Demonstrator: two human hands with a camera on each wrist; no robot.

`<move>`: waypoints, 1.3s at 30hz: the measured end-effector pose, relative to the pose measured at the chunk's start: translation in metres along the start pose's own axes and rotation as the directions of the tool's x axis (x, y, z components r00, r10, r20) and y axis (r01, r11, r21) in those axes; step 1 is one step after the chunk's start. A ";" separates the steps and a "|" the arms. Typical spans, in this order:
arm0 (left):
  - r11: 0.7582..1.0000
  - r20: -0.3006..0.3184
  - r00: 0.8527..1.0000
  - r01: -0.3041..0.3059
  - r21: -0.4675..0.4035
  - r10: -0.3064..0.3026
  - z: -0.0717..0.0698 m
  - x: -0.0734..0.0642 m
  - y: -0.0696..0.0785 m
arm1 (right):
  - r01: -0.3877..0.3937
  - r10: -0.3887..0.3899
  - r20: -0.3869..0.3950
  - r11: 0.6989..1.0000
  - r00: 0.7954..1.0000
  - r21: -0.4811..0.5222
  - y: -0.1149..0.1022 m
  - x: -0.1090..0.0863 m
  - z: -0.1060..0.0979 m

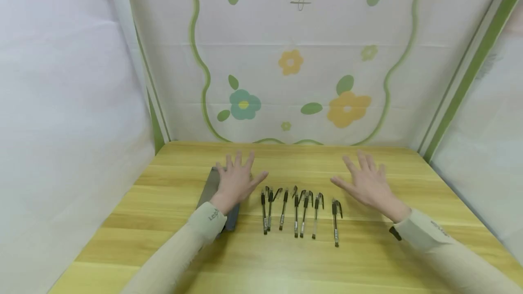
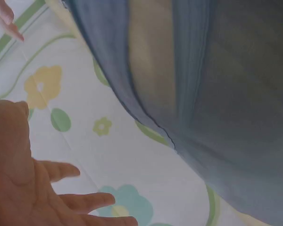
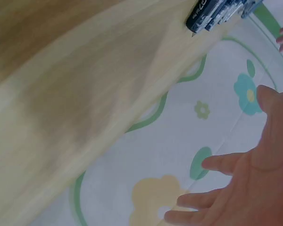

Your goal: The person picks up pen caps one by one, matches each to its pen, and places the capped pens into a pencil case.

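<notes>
My left hand [image 1: 234, 183], fingers spread, hovers over a long grey-blue case [image 1: 210, 187] on the left of the table. In the left wrist view that case [image 2: 240, 117] fills the right side up close, and the hand [image 2: 23, 174] has nothing in its fingers. Several black gel pens with clear barrels, one of them this pen [image 1: 296, 214], lie side by side in a loose row between the hands. To the right of the row is my right hand [image 1: 369, 187], spread and holding nothing. The right wrist view shows pen ends [image 3: 205, 14] at the top, apart from the hand [image 3: 254, 174].
Everything lies on a light wood-grain table [image 1: 278, 267]. Behind it hangs a white cloth [image 1: 261, 71] printed with flowers and a green wavy border. White cloth walls [image 1: 73, 126] close in the left and right sides.
</notes>
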State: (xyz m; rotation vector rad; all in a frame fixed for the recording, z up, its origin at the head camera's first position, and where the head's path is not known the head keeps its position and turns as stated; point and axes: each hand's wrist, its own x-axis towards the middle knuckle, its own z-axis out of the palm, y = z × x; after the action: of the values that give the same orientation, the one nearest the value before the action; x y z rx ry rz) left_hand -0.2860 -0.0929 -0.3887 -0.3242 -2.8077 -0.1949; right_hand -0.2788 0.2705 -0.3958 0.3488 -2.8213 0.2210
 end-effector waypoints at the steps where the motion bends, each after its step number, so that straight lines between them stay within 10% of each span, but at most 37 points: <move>1: 1.000 0.000 1.000 -0.001 -0.018 0.001 0.000 -0.001 0.001 | 0.029 -0.029 -0.005 1.000 1.000 0.006 -0.001 0.001 -0.001; 14: 0.927 0.025 0.996 -0.072 -0.369 0.087 -0.001 -0.034 0.016 | 0.212 -0.243 0.018 0.877 0.970 0.432 -0.020 0.009 0.002; 25: 0.688 0.116 0.993 0.058 -0.723 0.038 0.015 -0.051 0.011 | 0.125 -0.220 0.045 0.701 0.975 0.702 -0.021 0.031 0.006; 32: 0.667 0.129 0.992 0.098 -0.739 -0.002 0.021 -0.046 0.015 | 0.078 -0.267 0.109 0.605 0.957 0.793 -0.029 0.038 0.009; 39: 0.653 0.139 0.990 0.111 -0.749 -0.009 0.027 -0.043 0.017 | 0.088 -0.287 0.111 0.601 0.952 0.795 -0.041 0.045 0.010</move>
State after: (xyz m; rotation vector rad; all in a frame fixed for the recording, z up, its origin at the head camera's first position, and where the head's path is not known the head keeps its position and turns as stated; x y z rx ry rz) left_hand -0.2497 -0.0802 -0.4258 -0.4257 -2.6923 -1.4376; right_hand -0.3123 0.2195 -0.3875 0.9034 -2.6842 1.4840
